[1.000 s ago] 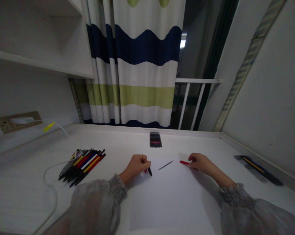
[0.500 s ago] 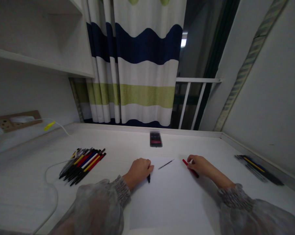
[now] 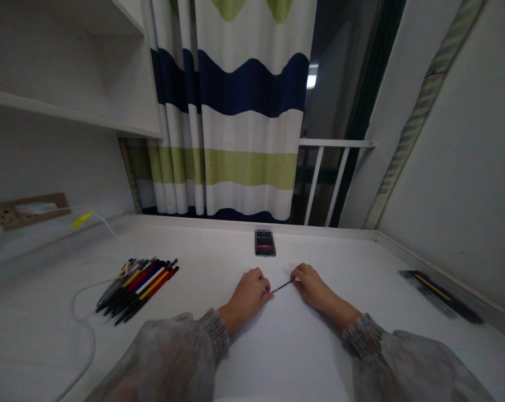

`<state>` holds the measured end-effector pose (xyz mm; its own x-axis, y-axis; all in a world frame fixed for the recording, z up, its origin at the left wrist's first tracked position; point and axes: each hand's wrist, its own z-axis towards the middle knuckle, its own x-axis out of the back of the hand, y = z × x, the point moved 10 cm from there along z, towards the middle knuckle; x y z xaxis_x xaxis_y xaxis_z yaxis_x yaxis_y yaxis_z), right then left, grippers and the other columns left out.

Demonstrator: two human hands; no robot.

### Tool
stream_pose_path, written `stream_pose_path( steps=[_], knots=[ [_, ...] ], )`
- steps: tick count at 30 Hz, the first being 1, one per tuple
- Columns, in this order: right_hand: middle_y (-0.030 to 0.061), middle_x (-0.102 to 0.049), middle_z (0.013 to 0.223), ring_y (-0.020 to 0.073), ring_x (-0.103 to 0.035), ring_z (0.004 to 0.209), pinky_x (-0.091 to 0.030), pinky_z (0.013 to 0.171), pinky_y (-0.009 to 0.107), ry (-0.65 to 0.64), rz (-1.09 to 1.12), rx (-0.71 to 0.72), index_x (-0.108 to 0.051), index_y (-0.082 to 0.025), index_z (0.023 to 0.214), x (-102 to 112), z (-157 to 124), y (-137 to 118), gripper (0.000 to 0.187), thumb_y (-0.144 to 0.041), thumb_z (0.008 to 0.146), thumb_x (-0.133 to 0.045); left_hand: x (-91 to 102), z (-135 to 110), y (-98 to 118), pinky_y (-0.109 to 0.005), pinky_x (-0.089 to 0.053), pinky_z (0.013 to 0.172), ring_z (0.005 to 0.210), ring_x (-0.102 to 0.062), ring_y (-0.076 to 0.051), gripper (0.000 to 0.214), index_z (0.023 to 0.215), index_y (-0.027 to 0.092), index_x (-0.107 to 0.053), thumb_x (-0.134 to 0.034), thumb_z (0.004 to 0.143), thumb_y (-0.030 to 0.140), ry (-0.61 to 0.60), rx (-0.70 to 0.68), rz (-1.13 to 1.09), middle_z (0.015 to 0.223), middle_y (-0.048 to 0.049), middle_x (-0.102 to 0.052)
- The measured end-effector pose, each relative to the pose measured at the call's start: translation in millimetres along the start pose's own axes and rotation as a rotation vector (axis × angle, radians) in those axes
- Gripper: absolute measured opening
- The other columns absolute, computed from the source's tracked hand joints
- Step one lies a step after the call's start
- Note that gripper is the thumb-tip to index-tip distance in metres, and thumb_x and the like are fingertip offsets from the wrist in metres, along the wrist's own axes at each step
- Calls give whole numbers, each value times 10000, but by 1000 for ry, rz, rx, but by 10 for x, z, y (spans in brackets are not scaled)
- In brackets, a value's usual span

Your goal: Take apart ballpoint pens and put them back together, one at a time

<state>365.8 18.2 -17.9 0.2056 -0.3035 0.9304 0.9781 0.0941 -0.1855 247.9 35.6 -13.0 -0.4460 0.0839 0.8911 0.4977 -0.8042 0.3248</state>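
A thin dark pen refill [image 3: 280, 287] lies on a white sheet of paper [image 3: 285, 346] in the middle of the desk. My left hand [image 3: 249, 293] has its fingers curled, with the fingertips at the refill's near end. At the far end, my right hand [image 3: 313, 286] pinches the refill between its fingertips. Neither the black pen part nor the red pen part can be seen under or beside the hands.
A bundle of several coloured pens [image 3: 137, 282] lies at the left, with a white cable [image 3: 82, 296] looping beside it. A small dark object [image 3: 264, 243] sits at the desk's back. More pens [image 3: 440, 287] lie along the right wall. Striped curtain [image 3: 231, 111] and a railing stand behind.
Both hands have moved inward to the thin refill. The left hand no longer shows the black piece and the right no longer shows the red piece. The view has tilted slightly.
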Motion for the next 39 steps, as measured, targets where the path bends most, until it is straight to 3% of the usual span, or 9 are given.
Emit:
stream_pose_path(
  steps=[9,13,16,20,25,30,34,39],
  knots=[
    [88,-542,936,206,-447,905,-360,764,310,-49,8,88,-562,-148,768,-75,5,-36,145,-40,703,-491,-36,20,-49,-296,-368,768,836,-483,-180,95,755,145,-633,-545,775,176,-11,34,11,846,-56,-543],
    [100,-537,967,206,-434,921,-350,762,313,0,-48,137,-534,-145,801,-15,-15,-32,165,-34,725,-437,10,25,-113,-307,-370,764,838,-489,-193,116,771,133,-622,-517,791,177,23,56,57,852,-70,-549],
    [97,-549,896,196,-450,850,-348,730,306,44,-96,90,-519,-141,804,144,-29,25,197,-17,737,-381,111,17,-185,-290,-373,778,855,-498,-183,117,805,134,-598,-488,808,173,80,103,38,884,-68,-549],
    [72,-561,740,171,-476,699,-349,656,279,9,-97,-57,-520,-144,770,314,-69,69,199,-45,767,-347,214,-21,-227,-257,-391,721,783,-532,-157,134,825,145,-551,-420,836,174,102,155,-18,822,-49,-585],
    [68,-569,753,170,-494,710,-363,664,274,27,-87,19,-541,-148,826,399,-191,-311,159,-119,775,-393,262,-87,-44,-273,-378,693,694,-554,-163,94,752,177,-541,-452,778,190,58,82,68,691,-16,-616],
    [70,-581,751,178,-503,731,-360,676,285,-19,-126,154,-559,-148,818,223,-316,-710,169,-92,750,-414,138,-144,196,-299,-367,719,706,-573,-168,105,773,174,-538,-475,693,148,-49,-47,129,738,-22,-637],
    [68,-591,757,172,-516,721,-367,665,276,-105,-55,164,-561,-142,814,44,-371,-831,161,-95,748,-422,45,-174,265,-307,-364,723,717,-572,-171,139,781,178,-539,-485,658,142,-99,-77,107,733,-18,-634],
    [65,-598,751,162,-521,713,-382,676,264,-141,65,136,-577,-141,753,-7,-372,-856,154,-120,764,-425,6,-169,274,-308,-362,736,727,-567,-169,88,728,172,-546,-485,668,157,-124,-77,90,723,-22,-625]
  ],
)
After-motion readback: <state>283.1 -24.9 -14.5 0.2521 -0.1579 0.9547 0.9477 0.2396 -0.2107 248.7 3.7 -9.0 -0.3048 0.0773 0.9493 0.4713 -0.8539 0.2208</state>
